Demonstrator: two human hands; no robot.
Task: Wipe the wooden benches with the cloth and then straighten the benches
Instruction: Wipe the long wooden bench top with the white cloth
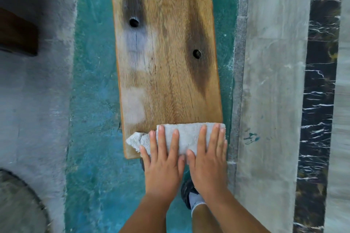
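Note:
A long wooden bench (166, 58) with dark stains and two round holes runs away from me over a teal floor. A folded white cloth (187, 134) lies across the bench's near end. My left hand (162, 161) and my right hand (208, 157) lie flat side by side on the cloth, fingers spread and pressing it down onto the wood. A frayed corner of the cloth sticks out to the left of my left hand. The near right corner of the bench is hidden under the cloth and my hands.
A grey concrete ledge (269, 100) and a black marbled strip (320, 100) run along the right. A grey plastered wall (34, 100) with a dark wooden piece (17, 34) stands at the left. My shoe (187, 191) rests on the teal floor (91, 138) below the bench.

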